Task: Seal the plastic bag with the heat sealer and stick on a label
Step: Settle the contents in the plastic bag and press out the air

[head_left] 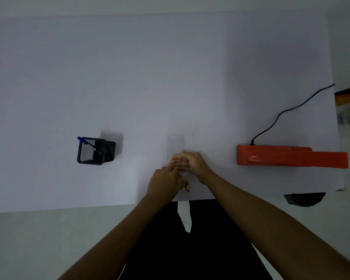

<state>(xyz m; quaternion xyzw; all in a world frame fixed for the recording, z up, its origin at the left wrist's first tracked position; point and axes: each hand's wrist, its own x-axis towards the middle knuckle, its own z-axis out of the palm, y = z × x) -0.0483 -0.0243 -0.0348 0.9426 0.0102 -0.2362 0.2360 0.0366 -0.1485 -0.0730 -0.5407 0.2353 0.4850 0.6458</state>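
Note:
Both of my hands meet over a small clear plastic bag (pixel 185 174) with brownish contents near the table's front edge. My left hand (pixel 166 178) lies over the bag's lower part, where the brown contents show at its edge. My right hand (pixel 192 163) sits just above it, fingers curled against the bag's top. Most of the bag is hidden beneath the hands. The orange heat sealer (pixel 287 157) lies to the right on the table, its black cord (pixel 281 116) running toward the back right. No label is clearly visible.
A black mesh pen holder (pixel 92 151) with a blue pen (pixel 88 144) stands to the left; a small white object (pixel 119 156) lies beside it. The white table (pixel 150 77) stretches far back. A dark object (pixel 304 199) sits below the table's right front edge.

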